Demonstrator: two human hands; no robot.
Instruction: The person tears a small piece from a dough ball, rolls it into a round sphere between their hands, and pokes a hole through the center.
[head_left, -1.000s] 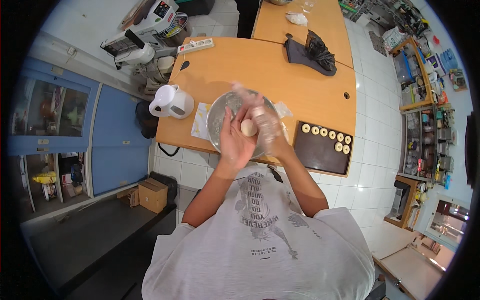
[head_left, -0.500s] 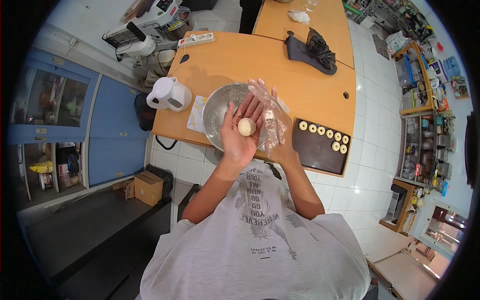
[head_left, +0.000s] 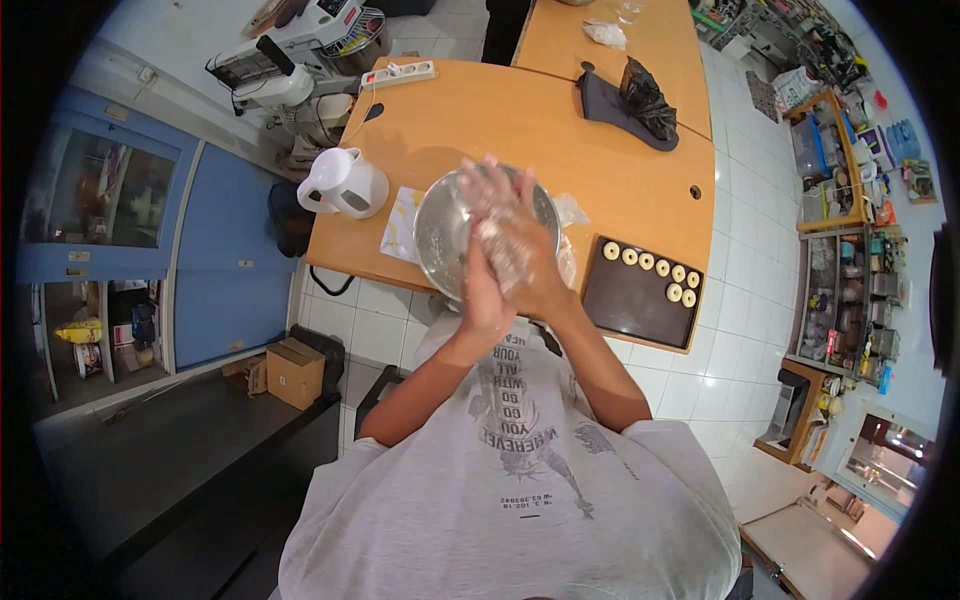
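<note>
Over a steel mixing bowl (head_left: 434, 240), my two hands are pressed palm to palm. My left hand (head_left: 486, 298) lies underneath, cupped. Across it lies my right hand (head_left: 522, 238), its fingers smeared by motion. A pale crinkled layer covers part of the right hand; whether it is thin plastic or sticky dough I cannot tell. The round dough ball that lay in my left palm is now hidden between the palms. To the right, a dark baking tray (head_left: 632, 302) carries several pale dough rings (head_left: 647, 262) along its far and right sides.
A white electric kettle (head_left: 352, 185) stands left of the bowl on the wooden table (head_left: 480, 105), beside a patterned sheet (head_left: 400, 222). Clear plastic (head_left: 571, 210) lies right of the bowl. Farther back are a power strip (head_left: 402, 73), a dark cloth (head_left: 610, 108) and a black plastic bag (head_left: 647, 100).
My right hand has come down over the left palm and covered the dough ball. Its fingers now blur with motion, and the view has shifted slightly.
</note>
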